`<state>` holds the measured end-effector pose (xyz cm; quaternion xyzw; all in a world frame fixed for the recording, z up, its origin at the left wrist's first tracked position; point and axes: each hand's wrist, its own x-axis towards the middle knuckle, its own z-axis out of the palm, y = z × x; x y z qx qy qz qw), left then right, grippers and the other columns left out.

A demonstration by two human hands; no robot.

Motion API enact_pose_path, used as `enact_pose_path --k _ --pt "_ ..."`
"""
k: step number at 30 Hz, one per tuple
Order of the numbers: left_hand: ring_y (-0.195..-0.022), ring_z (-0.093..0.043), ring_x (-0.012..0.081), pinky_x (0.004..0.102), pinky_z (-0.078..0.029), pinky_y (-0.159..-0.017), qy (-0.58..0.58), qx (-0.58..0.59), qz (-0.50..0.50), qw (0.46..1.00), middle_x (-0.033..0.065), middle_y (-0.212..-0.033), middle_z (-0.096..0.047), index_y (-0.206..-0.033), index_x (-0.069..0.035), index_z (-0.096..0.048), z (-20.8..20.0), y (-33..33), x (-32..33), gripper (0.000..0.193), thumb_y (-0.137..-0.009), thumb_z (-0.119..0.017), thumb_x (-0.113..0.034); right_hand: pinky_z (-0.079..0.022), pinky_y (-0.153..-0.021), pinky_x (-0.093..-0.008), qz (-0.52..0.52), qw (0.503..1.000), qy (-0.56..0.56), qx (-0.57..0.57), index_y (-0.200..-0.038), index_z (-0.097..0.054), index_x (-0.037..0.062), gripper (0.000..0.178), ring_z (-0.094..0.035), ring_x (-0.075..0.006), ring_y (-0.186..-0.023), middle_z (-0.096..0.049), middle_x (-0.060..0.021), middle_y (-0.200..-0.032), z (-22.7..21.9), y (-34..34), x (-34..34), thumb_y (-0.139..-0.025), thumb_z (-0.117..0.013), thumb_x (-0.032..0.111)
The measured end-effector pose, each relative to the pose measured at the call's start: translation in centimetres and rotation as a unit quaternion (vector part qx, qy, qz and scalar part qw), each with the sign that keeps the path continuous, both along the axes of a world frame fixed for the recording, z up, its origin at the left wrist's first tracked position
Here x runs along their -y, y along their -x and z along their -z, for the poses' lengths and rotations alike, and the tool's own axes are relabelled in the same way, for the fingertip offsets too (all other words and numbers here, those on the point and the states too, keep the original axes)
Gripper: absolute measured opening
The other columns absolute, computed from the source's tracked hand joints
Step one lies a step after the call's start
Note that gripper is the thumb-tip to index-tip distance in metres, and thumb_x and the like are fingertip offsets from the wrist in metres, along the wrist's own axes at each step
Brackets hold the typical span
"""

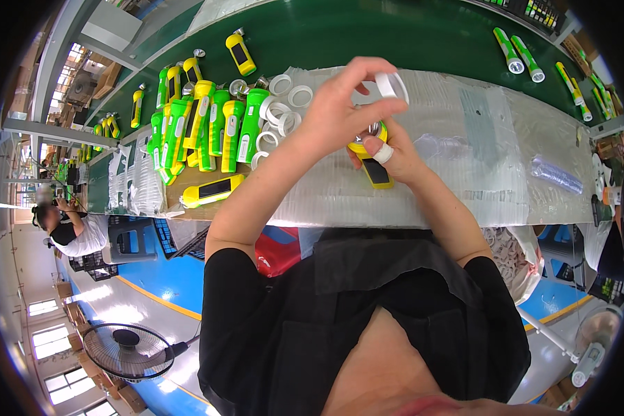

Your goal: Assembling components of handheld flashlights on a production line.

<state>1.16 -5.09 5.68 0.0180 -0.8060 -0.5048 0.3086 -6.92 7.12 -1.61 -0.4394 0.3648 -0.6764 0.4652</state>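
hands [343, 107] [403, 161] around ring [396, 88] and, seemingly, flashlight [378, 175]

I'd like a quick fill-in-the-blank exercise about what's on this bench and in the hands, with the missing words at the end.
1. The ring held in the left hand is ____ in colour.
2. The flashlight in the right hand has a dark panel and a ____ body.
3. In the pile of flashlights, yellow ones are mixed with ____ ones.
4. Several loose rings lie to the ____ of the left forearm.

Missing words: white; yellow; green; left.
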Motion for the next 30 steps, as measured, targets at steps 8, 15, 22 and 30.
enact_pose_path --k 8,15,22,30 --pt "-0.099 -0.060 0.0163 0.0310 -0.045 -0.086 0.109 0.076 0.017 0.991 -0.0003 -0.110 -0.062 -0.116 -0.014 -0.058 -0.1 -0.1 -0.7 0.047 -0.076 -0.081 -0.022 -0.050 -0.063 -0.0291 0.004 0.999 0.025 -0.038 -0.120 -0.043 0.0059 0.042 -0.059 -0.0143 -0.069 -0.058 -0.0061 -0.088 0.0 -0.1 0.0 -0.093 -0.062 0.033" --pt "-0.096 -0.059 0.0143 0.0290 -0.048 -0.077 -0.082 -0.106 -0.010 0.991 0.0059 -0.110 -0.062 -0.106 -0.009 -0.058 0.5 -0.9 0.8 0.040 -0.076 -0.082 -0.015 -0.048 -0.062 -0.0281 0.018 1.000 0.023 -0.004 -0.121 -0.046 0.0064 0.034 -0.057 -0.0132 -0.067 -0.058 -0.0064 -0.087 -0.6 -0.4 -0.2 -0.096 -0.057 0.025" --pt "-0.094 -0.059 0.0236 0.0351 -0.049 -0.076 0.168 -0.026 -0.082 0.982 0.0085 -0.110 -0.063 -0.086 -0.010 -0.071 0.7 -5.0 -0.2 0.025 -0.067 -0.086 -0.017 -0.050 -0.068 -0.0301 0.069 0.995 0.002 -0.077 -0.135 -0.040 0.0054 0.055 -0.060 -0.0159 -0.075 -0.059 -0.0090 -0.098 -0.7 -0.1 -0.3 -0.095 -0.057 0.039" --pt "-0.091 -0.057 0.0239 0.0354 -0.049 -0.077 0.245 -0.015 -0.084 0.966 0.0061 -0.106 -0.062 -0.094 -0.013 -0.075 0.4 -6.0 -0.4 0.034 -0.065 -0.086 -0.026 -0.051 -0.088 -0.0333 0.149 0.976 0.104 -0.121 -0.141 -0.037 0.0092 0.051 -0.062 -0.0212 -0.102 -0.062 -0.0092 -0.111 -0.2 -0.1 0.2 -0.099 -0.053 0.034"
